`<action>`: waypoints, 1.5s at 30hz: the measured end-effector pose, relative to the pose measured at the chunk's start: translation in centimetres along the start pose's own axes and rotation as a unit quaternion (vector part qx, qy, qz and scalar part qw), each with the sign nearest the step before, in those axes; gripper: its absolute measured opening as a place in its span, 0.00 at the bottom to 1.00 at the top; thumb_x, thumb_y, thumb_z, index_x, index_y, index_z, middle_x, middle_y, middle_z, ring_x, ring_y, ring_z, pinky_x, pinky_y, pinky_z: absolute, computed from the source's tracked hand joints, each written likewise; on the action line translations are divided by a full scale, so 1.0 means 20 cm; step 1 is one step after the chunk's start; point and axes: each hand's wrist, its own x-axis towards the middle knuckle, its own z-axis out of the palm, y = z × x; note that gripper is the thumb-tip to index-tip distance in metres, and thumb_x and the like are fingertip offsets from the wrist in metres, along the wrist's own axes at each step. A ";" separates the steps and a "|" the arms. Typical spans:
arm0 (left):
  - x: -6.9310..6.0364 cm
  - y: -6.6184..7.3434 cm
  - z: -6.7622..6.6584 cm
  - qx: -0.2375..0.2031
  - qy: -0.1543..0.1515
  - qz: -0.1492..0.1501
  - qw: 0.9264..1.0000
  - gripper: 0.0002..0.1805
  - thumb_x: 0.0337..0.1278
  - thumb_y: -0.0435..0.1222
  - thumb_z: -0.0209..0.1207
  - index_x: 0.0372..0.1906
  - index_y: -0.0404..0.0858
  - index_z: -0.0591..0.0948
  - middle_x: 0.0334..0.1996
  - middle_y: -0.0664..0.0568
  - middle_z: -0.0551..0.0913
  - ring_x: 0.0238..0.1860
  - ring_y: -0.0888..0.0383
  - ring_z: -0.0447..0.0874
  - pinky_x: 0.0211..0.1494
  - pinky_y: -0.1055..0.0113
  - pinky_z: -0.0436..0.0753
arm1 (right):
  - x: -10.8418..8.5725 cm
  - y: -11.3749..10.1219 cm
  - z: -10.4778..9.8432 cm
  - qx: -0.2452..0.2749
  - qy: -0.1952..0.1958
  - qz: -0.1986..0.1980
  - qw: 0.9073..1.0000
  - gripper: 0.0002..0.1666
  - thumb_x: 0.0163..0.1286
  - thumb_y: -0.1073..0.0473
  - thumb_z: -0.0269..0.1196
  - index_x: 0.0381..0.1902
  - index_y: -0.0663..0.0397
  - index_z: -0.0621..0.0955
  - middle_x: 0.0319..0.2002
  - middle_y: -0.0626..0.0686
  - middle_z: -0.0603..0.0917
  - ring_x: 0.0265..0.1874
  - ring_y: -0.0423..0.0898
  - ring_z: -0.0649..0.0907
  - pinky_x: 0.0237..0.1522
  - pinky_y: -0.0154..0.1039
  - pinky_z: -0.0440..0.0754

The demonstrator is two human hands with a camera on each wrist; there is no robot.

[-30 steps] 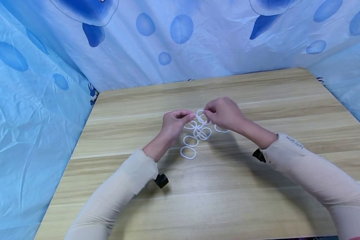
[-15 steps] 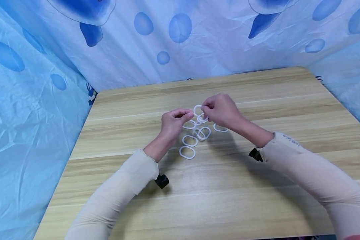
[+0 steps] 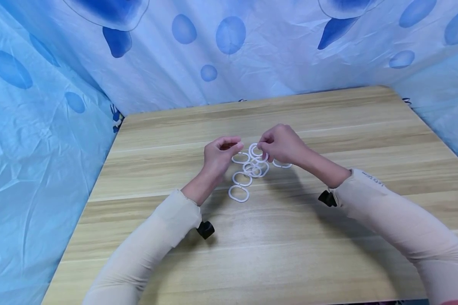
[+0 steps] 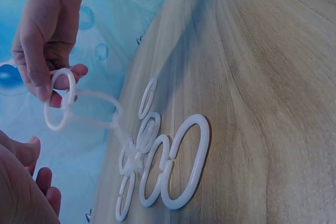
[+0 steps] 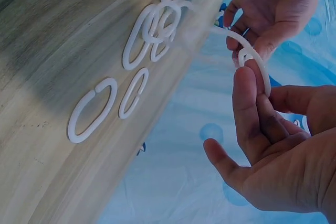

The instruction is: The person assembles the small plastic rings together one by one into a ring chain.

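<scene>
White oval plastic rings, each with a small gap, lie about the hands. My right hand [image 3: 284,142] pinches one ring [image 5: 261,62] between thumb and fingers, above the table. A second, blurred ring [image 4: 102,95] hangs linked from it, leading down toward the cluster of rings. My left hand [image 3: 220,157] is to the left of the rings, thumb and fingers apart with nothing between them. In the left wrist view, the left fingers [image 4: 46,179] are loosely bent and away from the held ring.
Several rings lie on the wooden table [image 3: 309,245], among them a near ring [image 4: 202,153] and a single ring [image 5: 107,100] under the right hand. A blue patterned curtain [image 3: 271,55] surrounds the back and left. Black wrist cameras [image 3: 205,229] sit under the sleeves.
My left fingers have parted from the linked rings and drawn slightly left. My right hand rose a little with its ring, then lowered again; the hanging ring swung down over the cluster.
</scene>
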 end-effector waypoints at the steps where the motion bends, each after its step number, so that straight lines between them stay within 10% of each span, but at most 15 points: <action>1: 0.00 0.00 0.00 0.001 -0.001 -0.001 1.000 0.11 0.53 0.32 0.68 0.43 0.36 0.85 0.38 0.51 0.83 0.40 0.60 0.79 0.42 0.69 0.77 | 0.00 0.00 0.00 0.001 -0.002 0.003 1.000 0.11 0.69 0.63 0.58 0.30 0.61 0.85 0.19 0.51 0.85 0.21 0.51 0.85 0.22 0.33 0.73; 18: -0.02 -0.01 0.01 0.028 -0.067 0.008 0.997 0.10 0.52 0.27 0.67 0.42 0.34 0.85 0.38 0.46 0.85 0.37 0.60 0.79 0.41 0.74 0.79 | 0.00 0.03 -0.01 0.010 -0.001 0.014 1.000 0.11 0.70 0.64 0.58 0.32 0.62 0.85 0.21 0.53 0.85 0.22 0.53 0.84 0.19 0.32 0.70; 33: -0.04 -0.03 0.01 0.190 -0.099 0.077 0.974 0.11 0.52 0.26 0.66 0.35 0.45 0.89 0.39 0.59 0.86 0.44 0.59 0.79 0.47 0.64 0.76 | 0.01 0.01 -0.02 0.029 -0.023 0.024 0.999 0.12 0.70 0.63 0.58 0.31 0.62 0.86 0.16 0.53 0.82 0.18 0.48 0.82 0.22 0.33 0.73; 41: -0.05 -0.05 0.01 0.247 -0.113 0.209 0.939 0.12 0.44 0.26 0.70 0.33 0.47 0.90 0.39 0.59 0.87 0.46 0.63 0.81 0.67 0.56 0.53 | 0.02 0.02 -0.04 0.082 -0.058 0.059 0.993 0.11 0.70 0.64 0.59 0.33 0.66 0.84 0.15 0.54 0.80 0.15 0.46 0.80 0.19 0.33 0.74; 45: -0.04 -0.06 0.01 0.252 -0.129 0.297 0.912 0.11 0.41 0.26 0.72 0.30 0.45 0.90 0.38 0.56 0.88 0.43 0.61 0.81 0.62 0.60 0.64 | 0.03 0.03 -0.06 0.092 -0.084 0.077 0.989 0.11 0.71 0.64 0.58 0.35 0.67 0.84 0.15 0.52 0.79 0.13 0.44 0.79 0.22 0.34 0.75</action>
